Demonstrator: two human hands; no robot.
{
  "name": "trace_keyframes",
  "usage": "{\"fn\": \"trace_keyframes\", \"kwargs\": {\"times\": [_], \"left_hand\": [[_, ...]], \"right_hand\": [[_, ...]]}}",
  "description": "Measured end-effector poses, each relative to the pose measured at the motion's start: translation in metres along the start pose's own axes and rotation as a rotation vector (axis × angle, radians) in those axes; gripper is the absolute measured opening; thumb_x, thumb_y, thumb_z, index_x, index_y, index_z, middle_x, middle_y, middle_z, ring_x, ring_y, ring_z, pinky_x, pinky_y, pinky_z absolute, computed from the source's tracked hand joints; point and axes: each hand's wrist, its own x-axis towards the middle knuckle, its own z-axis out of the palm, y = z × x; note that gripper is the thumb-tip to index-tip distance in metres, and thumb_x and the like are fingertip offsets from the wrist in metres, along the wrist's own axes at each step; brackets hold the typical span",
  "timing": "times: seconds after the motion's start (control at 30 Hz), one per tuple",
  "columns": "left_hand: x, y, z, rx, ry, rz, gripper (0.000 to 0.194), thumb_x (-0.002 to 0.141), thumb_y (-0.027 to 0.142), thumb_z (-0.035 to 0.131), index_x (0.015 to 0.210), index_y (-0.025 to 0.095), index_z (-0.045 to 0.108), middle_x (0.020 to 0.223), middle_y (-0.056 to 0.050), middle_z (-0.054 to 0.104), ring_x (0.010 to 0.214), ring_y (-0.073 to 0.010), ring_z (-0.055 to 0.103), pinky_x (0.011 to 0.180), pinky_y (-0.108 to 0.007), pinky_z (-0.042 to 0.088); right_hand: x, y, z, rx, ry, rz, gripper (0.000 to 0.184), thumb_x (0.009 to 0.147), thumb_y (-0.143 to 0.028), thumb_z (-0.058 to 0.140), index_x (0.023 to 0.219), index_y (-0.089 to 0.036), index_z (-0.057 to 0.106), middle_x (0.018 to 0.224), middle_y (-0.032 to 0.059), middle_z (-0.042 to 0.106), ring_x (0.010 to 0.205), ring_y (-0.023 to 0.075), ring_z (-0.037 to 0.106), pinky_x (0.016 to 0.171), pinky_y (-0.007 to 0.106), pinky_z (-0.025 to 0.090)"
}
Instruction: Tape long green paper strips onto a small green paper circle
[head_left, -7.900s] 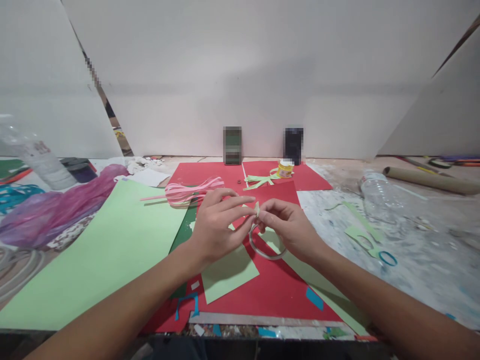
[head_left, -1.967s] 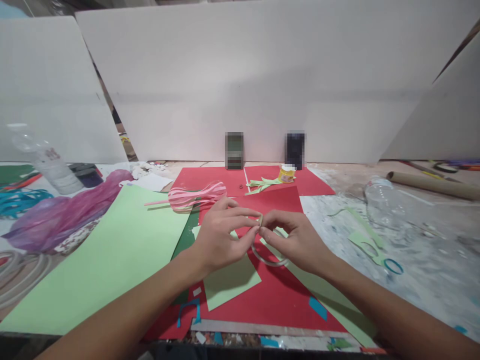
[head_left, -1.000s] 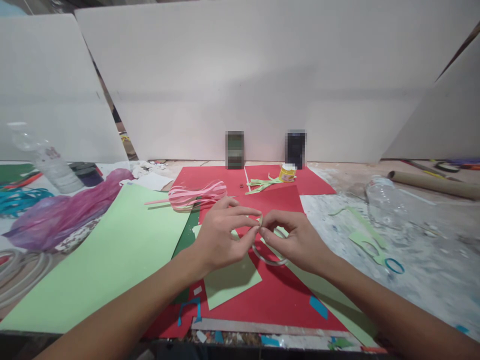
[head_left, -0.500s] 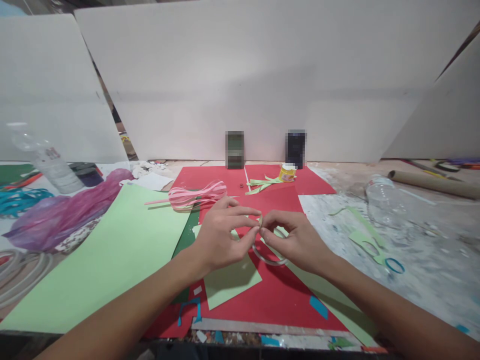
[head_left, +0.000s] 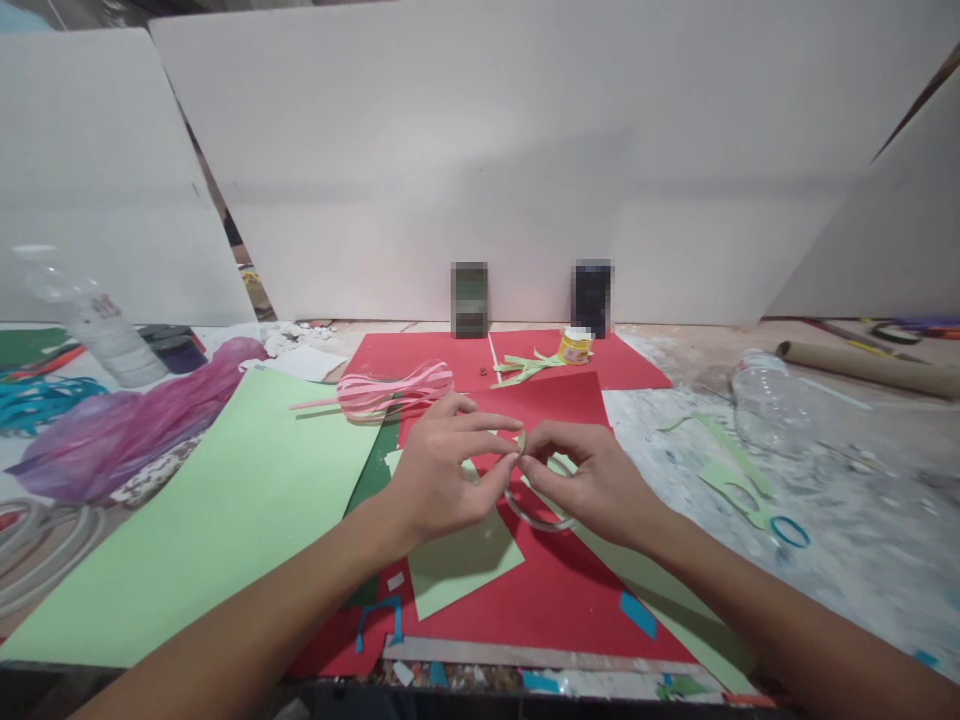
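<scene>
1. A person's left hand [head_left: 450,465] and right hand [head_left: 600,475] meet over a red sheet [head_left: 540,605], each grip pinching a small pale strip [head_left: 521,441] at the fingertips; a pale ring [head_left: 551,528] curves below them.
2. Paper crowds the surface [head_left: 862,590]: a large light green sheet [head_left: 247,510] under the left forearm, a smaller green piece [head_left: 465,575] below the left hand, and a pink looped bundle [head_left: 394,390] just beyond it.
3. Behind the hands, a yellow pot [head_left: 575,346] stands beside green strips [head_left: 525,370], before a white panel [head_left: 525,130].
4. To the left sit a clear bottle [head_left: 112,340], a purple plastic bag [head_left: 142,425] and coiled tubing [head_left: 82,555]; to the right, a second clear bottle [head_left: 765,400], a cardboard tube [head_left: 870,369] and green scraps [head_left: 739,490] by a blue ring [head_left: 804,533].
5. Fingers cover most of the strip, and the right hand hides part of the pale ring; whether the two join cannot be told. Both forearms and the tube are cut off by the frame.
6. Two upright dark rectangles [head_left: 469,300] at the panel are pixelated, as is the pot's top. Reddish print on the left bottle and markings on the pot are too blurred to read.
</scene>
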Motion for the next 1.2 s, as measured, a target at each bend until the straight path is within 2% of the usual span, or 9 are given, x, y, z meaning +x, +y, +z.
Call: {"fn": "trace_keyframes", "kwargs": {"times": [0.9, 1.2], "left_hand": [[-0.0011, -0.0006, 0.0021, -0.006, 0.014, -0.008, 0.011, 0.073, 0.012, 0.063, 0.074, 0.019, 0.071, 0.09, -0.003, 0.075, 0.069, -0.0157, 0.056, 0.074, -0.037, 0.049], [-0.003, 0.0003, 0.004, 0.045, 0.011, -0.05, 0.009, 0.073, 0.015, 0.062, 0.073, 0.02, 0.07, 0.091, -0.002, 0.073, 0.073, -0.0167, 0.054, 0.072, -0.035, 0.048]], "right_hand": [[0.0002, -0.0013, 0.0005, -0.003, 0.002, 0.008, 0.012, 0.077, -0.011, 0.054, 0.068, -0.016, 0.06, 0.06, -0.0017, 0.06, 0.057, 0.0098, 0.054, 0.056, 0.019, 0.042], [-0.0003, -0.0012, 0.0025, -0.023, 0.022, 0.023, 0.011, 0.075, -0.01, 0.054, 0.067, -0.016, 0.06, 0.059, -0.0015, 0.061, 0.056, 0.0102, 0.056, 0.056, 0.02, 0.043]]}}
